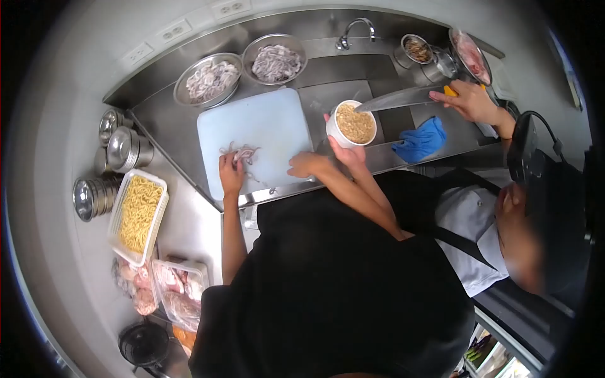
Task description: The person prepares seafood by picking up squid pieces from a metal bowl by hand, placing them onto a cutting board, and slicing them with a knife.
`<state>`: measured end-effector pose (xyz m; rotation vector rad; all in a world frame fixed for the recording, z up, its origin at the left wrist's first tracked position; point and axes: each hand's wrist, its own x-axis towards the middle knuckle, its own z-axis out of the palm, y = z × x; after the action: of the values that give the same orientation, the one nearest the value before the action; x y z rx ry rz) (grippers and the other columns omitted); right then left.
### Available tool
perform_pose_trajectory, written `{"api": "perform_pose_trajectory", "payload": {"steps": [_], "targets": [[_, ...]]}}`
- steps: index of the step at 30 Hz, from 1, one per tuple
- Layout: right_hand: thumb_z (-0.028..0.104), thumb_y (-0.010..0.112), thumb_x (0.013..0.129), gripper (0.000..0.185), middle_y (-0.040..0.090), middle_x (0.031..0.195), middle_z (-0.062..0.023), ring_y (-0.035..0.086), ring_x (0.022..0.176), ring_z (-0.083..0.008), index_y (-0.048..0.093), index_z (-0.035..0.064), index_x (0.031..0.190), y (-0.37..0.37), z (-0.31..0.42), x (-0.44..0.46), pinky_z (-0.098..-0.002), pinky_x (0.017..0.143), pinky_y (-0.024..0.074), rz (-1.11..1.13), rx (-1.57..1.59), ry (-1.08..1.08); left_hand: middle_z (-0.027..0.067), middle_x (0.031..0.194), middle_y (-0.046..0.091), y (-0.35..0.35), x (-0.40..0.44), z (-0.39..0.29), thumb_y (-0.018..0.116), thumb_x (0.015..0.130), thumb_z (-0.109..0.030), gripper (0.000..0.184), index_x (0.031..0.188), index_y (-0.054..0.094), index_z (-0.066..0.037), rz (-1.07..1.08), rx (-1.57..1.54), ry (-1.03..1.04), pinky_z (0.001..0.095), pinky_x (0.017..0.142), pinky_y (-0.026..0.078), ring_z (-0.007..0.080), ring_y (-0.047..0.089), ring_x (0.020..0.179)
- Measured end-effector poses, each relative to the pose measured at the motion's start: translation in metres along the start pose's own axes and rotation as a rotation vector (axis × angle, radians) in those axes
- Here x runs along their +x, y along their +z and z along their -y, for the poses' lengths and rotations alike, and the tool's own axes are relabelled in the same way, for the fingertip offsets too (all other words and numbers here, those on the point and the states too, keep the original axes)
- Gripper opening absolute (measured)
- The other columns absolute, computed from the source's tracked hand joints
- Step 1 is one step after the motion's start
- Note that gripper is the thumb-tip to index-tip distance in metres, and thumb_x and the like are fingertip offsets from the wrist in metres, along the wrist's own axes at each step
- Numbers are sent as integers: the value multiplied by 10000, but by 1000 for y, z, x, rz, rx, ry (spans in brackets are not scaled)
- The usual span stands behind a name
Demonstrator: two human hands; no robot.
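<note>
Clock positions are taken from the centre of the cutting board [277, 123], with 12 o'clock toward the wall. Nearest, a stray scrap [272, 191] lies on the counter's front lip at 5 o'clock; a brushing sleeve could knock it to the floor.

The left hand [230, 173], at 8 o'clock, pinches squid-like strands [246, 154] on the board. The right hand [305, 165] curls at 4 o'clock; whether it grips anything cannot be told. Wet strands could slip if the pinch loosened.

At 3 o'clock, a co-worker's left hand [346, 153] supports a white tub [338, 135] of tan crumbs, while the co-worker's right hand [469, 101] grips a large knife [403, 97], its tip at the tub's rim (the principal hazard). A jolt between the 2 people, their forearms nearly crossing, could cut the supporting fingers or spill crumbs.

Farthest, 2 steel bowls of similar strands, 1 at 11 o'clock [222, 99] and 1 at 12 o'clock [303, 57], appear stable.
</note>
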<state>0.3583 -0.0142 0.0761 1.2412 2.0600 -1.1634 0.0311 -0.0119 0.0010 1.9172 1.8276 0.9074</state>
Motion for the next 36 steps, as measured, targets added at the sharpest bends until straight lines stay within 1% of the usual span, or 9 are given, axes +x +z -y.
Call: {"api": "perform_pose_trajectory", "payload": {"steps": [1,4,7,13,16,19,22,31,36], "targets": [[417,535,1005,489,669,1274,-220,594,1239,-403,642,41,1299,-3,1,-2,-473,1064,459,4,6,-12,157,1047,606,-2,-1,1,705,907,-85,252,1153,677,-36,24,-66,-46,411,758,518,306,618,833],[413,534,1005,483,669,1274,-218,595,1237,-402,643,42,1295,-10,11,-5,-472,1063,461,30,26,-62,140,1005,595,-4,3,3,708,918,-95,241,1148,678,-31,37,-83,-57,380,715,508,265,597,768],[409,534,1006,478,669,1275,-217,597,1235,-401,645,42,1291,-16,23,-7,-472,1062,462,52,32,-115,163,1012,592,-3,3,2,694,916,-80,234,1146,675,-39,41,-74,-80,421,736,509,322,602,827],[400,534,1006,466,670,1275,-213,600,1232,-399,647,43,1283,-26,44,-4,-471,1060,465,85,46,-210,165,986,591,3,5,7,701,917,-122,189,1072,662,-20,6,-39,-83,435,749,500,331,585,808],[396,534,1006,460,671,1276,-212,601,1231,-398,649,44,1279,-30,52,-1,-471,1059,467,98,50,-244,161,976,588,5,4,5,705,912,-128,189,1057,660,-16,-10,-32,-80,429,743,498,322,580,799],[391,534,1006,454,671,1276,-210,603,1229,-397,650,44,1275,-34,55,-4,-470,1058,468,110,51,-269,145,922,575,7,3,4,727,920,-170,206,1017,652,-5,-43,-76,-73,415,680,466,295,561,753],[387,534,1006,449,671,1276,-208,604,1228,-395,652,45,1272,-36,60,-5,-470,1057,470,122,53,-287,153,945,572,6,2,5,703,910,-137,178,1030,654,-15,-16,-63,-90,429,723,484,315,567,781],[374,533,1007,431,672,1277,-203,608,1223,-392,656,47,1260,-48,60,-11,-469,1054,474,135,67,-310,143,913,539,4,1,6,704,903,-125,171,1013,636,-14,-3,-62,-85,428,712,465,312,538,764],[367,533,1007,422,673,1278,-200,611,1220,-390,658,48,1254,-55,64,-14,-468,1052,476,136,71,-343,133,883,539,7,1,10,737,902,-149,213,986,615,4,-32,-66,-57,408,681,461,282,530,742]]}}
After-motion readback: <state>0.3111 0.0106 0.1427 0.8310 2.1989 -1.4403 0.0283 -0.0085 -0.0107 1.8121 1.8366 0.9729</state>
